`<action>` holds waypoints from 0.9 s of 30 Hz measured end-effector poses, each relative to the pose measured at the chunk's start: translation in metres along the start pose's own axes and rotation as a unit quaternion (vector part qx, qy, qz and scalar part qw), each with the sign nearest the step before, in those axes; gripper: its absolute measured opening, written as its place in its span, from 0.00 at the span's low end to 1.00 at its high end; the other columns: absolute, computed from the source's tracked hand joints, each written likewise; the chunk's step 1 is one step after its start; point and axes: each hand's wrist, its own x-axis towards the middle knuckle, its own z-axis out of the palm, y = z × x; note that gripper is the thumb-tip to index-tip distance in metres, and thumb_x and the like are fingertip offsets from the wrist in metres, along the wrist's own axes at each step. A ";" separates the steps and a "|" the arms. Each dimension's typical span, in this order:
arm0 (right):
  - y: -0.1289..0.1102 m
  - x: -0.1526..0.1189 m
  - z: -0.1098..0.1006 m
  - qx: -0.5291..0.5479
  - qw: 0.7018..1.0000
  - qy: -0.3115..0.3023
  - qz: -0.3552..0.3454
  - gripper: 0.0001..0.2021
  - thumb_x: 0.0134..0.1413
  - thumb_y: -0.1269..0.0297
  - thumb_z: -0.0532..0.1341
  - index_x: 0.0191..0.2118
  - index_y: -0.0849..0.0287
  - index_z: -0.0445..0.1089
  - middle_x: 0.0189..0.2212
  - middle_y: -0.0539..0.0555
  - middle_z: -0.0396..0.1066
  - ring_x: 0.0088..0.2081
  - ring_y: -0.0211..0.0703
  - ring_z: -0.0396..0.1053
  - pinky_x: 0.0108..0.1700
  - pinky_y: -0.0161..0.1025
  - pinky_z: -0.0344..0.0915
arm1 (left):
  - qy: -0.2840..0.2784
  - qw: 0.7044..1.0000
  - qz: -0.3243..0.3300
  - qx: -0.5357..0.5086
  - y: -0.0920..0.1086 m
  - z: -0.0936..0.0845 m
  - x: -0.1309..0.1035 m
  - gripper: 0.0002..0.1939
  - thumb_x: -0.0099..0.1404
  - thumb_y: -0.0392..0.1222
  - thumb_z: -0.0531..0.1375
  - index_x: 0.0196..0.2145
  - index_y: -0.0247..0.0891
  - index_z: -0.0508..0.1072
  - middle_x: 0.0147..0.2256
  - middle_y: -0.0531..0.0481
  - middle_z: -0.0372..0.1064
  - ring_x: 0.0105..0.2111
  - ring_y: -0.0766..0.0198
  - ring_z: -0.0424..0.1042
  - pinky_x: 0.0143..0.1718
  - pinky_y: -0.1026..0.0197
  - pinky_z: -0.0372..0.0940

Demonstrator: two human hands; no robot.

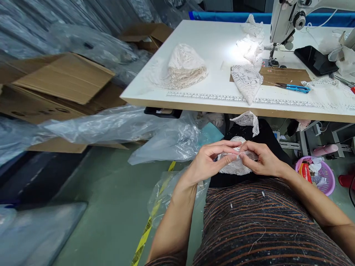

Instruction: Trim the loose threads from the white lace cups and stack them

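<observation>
Over my lap, a piece of white lace [235, 169] is pinched between both hands. My left hand [210, 159] is closed on its left side, fingers bent and thumb pressed near the middle. My right hand [259, 157] pinches the same lace from the right, its fingertips meeting those of the left hand. The fingers hide part of the lace. Another lace strip [248, 120] lies on my dark trouser leg just under the table edge.
On the white table [199, 103] stand a lace stack [187, 68], a sewing machine [283, 26], lace pieces [246, 81], blue thread snips [294, 88] and a black phone [316, 60]. Cardboard boxes [66, 77] and plastic sheeting [166, 136] lie left; a pink basket [330, 177] sits right.
</observation>
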 end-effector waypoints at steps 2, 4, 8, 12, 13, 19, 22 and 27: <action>-0.001 0.000 0.000 -0.007 1.000 0.000 0.007 0.03 0.57 0.67 0.56 0.32 0.56 0.64 0.26 0.49 0.68 0.27 0.36 0.63 0.33 0.35 0.62 | 0.006 1.000 0.003 0.029 0.003 0.001 -0.001 0.06 0.63 0.44 0.66 0.37 0.44 0.83 0.48 0.43 0.78 0.45 0.55 0.78 0.50 0.51 0.72; -0.002 0.001 0.001 -0.011 1.000 -0.001 0.011 0.04 0.57 0.66 0.56 0.31 0.56 0.64 0.26 0.49 0.68 0.27 0.36 0.62 0.33 0.35 0.62 | 0.019 0.999 -0.001 0.036 0.004 0.001 -0.002 0.07 0.62 0.45 0.67 0.37 0.44 0.83 0.46 0.44 0.79 0.43 0.55 0.78 0.48 0.52 0.72; -0.003 0.003 0.003 -0.014 1.000 0.000 0.006 0.04 0.58 0.66 0.56 0.32 0.57 0.65 0.28 0.50 0.70 0.27 0.36 0.63 0.33 0.35 0.62 | 0.066 0.997 -0.029 -0.001 0.002 0.003 0.000 0.08 0.60 0.48 0.68 0.33 0.41 0.83 0.39 0.44 0.81 0.40 0.57 0.79 0.44 0.56 0.73; -0.005 0.003 0.004 -0.005 1.000 0.012 0.017 0.06 0.60 0.65 0.56 0.33 0.57 0.67 0.28 0.50 0.71 0.27 0.36 0.65 0.33 0.35 0.64 | 0.077 0.995 -0.063 -0.025 0.000 0.002 0.001 0.09 0.58 0.48 0.69 0.31 0.40 0.83 0.37 0.44 0.81 0.39 0.57 0.78 0.42 0.57 0.72; -0.005 0.003 0.004 -0.001 1.000 0.017 0.026 0.06 0.60 0.64 0.56 0.34 0.57 0.68 0.28 0.50 0.72 0.28 0.36 0.65 0.33 0.35 0.64 | 0.079 0.994 -0.071 -0.029 0.000 0.002 0.000 0.10 0.58 0.48 0.69 0.30 0.39 0.83 0.37 0.44 0.81 0.38 0.57 0.78 0.41 0.57 0.72; -0.004 0.001 0.009 0.064 0.991 0.108 0.053 0.09 0.59 0.60 0.61 0.31 0.57 0.71 0.33 0.54 0.76 0.35 0.41 0.72 0.40 0.40 0.69 | 0.101 0.988 -0.084 -0.084 0.000 0.000 0.000 0.10 0.55 0.48 0.71 0.29 0.39 0.82 0.37 0.43 0.80 0.39 0.57 0.77 0.41 0.56 0.71; -0.005 0.001 0.011 0.114 0.981 0.133 0.086 0.11 0.56 0.55 0.65 0.29 0.57 0.72 0.31 0.54 0.76 0.33 0.42 0.72 0.39 0.41 0.70 | 0.119 0.986 -0.079 -0.089 -0.001 0.000 0.001 0.11 0.53 0.48 0.72 0.27 0.38 0.81 0.35 0.44 0.79 0.38 0.57 0.77 0.39 0.57 0.71; -0.005 0.002 0.013 0.154 0.967 0.156 0.128 0.14 0.50 0.51 0.68 0.27 0.58 0.72 0.28 0.53 0.76 0.30 0.40 0.71 0.34 0.39 0.68 | 0.143 0.982 -0.079 -0.095 -0.002 0.003 0.002 0.15 0.50 0.49 0.73 0.24 0.36 0.75 0.31 0.46 0.77 0.32 0.61 0.75 0.33 0.60 0.70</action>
